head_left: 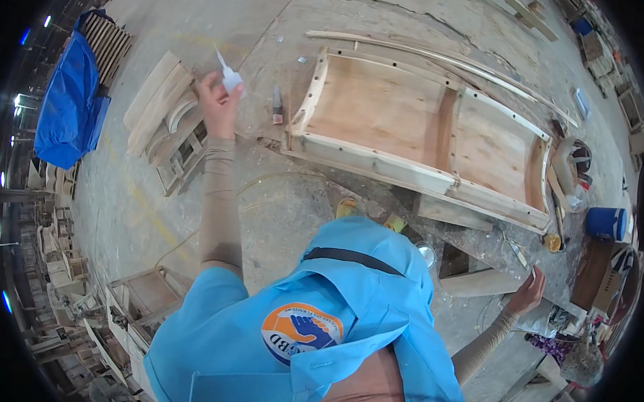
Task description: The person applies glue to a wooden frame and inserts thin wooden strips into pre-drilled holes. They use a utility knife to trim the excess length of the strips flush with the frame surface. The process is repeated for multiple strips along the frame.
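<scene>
My left hand [219,107] is raised at the upper left, its fingers closed round a small white glue bottle [231,80] with a long thin nozzle pointing up. In front of me lies a long curved wooden frame [380,159] with plywood panels and a crosspiece; dark holes dot its pale rails. The bottle is apart from the frame, off its left end. My right hand [529,292] is low at the right, fingers drawn together. A tiny pale thing seems to show at its fingertips, too small to name.
Curved wooden pieces [159,99] are stacked left of my left arm. A brush-like tool [277,106] lies beside the frame's left end. Long thin strips [440,62] run behind the frame. To the right stand a blue bucket-like container [605,223] and a brown box [593,276].
</scene>
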{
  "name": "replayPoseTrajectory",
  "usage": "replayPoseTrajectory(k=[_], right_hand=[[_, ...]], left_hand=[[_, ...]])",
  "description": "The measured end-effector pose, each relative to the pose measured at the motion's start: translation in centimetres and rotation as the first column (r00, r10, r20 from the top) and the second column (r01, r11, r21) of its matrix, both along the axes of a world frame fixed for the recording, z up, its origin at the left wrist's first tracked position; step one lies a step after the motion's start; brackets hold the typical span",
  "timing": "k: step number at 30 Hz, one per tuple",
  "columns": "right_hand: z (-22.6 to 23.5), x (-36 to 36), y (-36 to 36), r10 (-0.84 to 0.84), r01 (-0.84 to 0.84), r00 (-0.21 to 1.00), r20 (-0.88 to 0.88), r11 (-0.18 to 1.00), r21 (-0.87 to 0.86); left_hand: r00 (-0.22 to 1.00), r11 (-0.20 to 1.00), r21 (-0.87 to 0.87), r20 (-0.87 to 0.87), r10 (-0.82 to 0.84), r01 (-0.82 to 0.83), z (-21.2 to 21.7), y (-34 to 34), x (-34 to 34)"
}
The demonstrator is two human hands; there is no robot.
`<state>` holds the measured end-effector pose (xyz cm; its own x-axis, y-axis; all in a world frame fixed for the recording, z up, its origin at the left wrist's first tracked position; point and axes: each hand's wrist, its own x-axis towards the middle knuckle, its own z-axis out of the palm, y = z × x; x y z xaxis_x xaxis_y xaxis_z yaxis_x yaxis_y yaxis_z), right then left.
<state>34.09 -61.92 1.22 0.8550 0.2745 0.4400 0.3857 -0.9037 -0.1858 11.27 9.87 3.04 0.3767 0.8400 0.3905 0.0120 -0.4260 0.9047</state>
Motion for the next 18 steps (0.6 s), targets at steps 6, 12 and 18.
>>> replayPoseTrajectory(k=[6, 12, 18], right_hand=[[2.0, -1.5, 1.9, -0.029, 0.027, 0.999, -0.018, 0.996, -0.085], [3.3, -2.3, 4.7, 0.0, -0.003, 1.0, -0.026, 0.994, -0.107], [2.4, -2.1, 5.9, -0.008, 0.005, 1.0, -0.02, 0.99, -0.139]], left_hand=[[0.942, 0.998, -0.067, -0.335, -0.004, -0.02, -9.7, 2.6, 0.0], [0.937, 0.999, -0.049, -0.348, -0.013, -0.005, -14.4, 3.8, 1.0], [0.943, 0.973, 0.151, -0.259, 0.212, -0.177, -14.2, 2.4, 0.3]])
